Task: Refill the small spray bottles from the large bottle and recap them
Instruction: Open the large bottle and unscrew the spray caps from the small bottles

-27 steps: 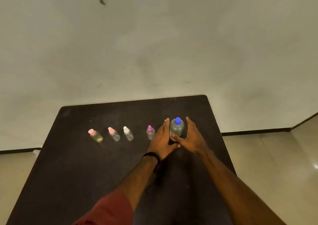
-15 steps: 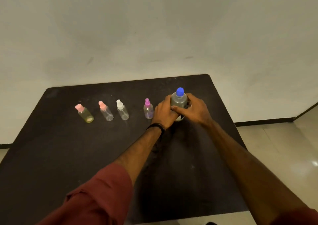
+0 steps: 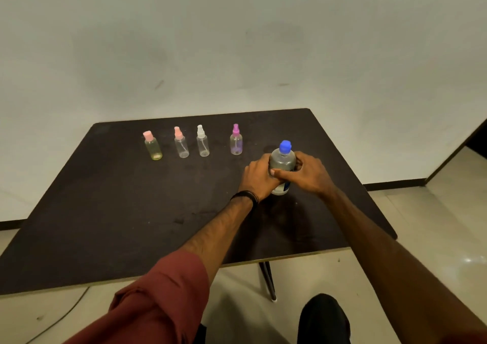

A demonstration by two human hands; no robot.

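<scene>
A large clear bottle (image 3: 282, 161) with a blue cap stands upright on the dark table (image 3: 131, 212), right of centre. My left hand (image 3: 259, 176) grips its left side and my right hand (image 3: 309, 173) grips its right side, thumb across the front. Behind and to the left stands a row of small spray bottles: a yellowish one with a pink cap (image 3: 153, 148), a clear one with a pink sprayer (image 3: 181, 146), a clear one with a white sprayer (image 3: 203, 144) and a purple-tinted one with a magenta sprayer (image 3: 236, 143). All are capped.
The table's front edge (image 3: 290, 255) is close to me, with a thin metal leg (image 3: 268, 280) below it. A pale wall rises behind the table. Tiled floor lies to the right, and a cable (image 3: 66, 314) runs along the floor at the left.
Both hands have closed round the large bottle and drawn it a little nearer to me. The camera has pulled back, so more of the table's front edge and floor shows.
</scene>
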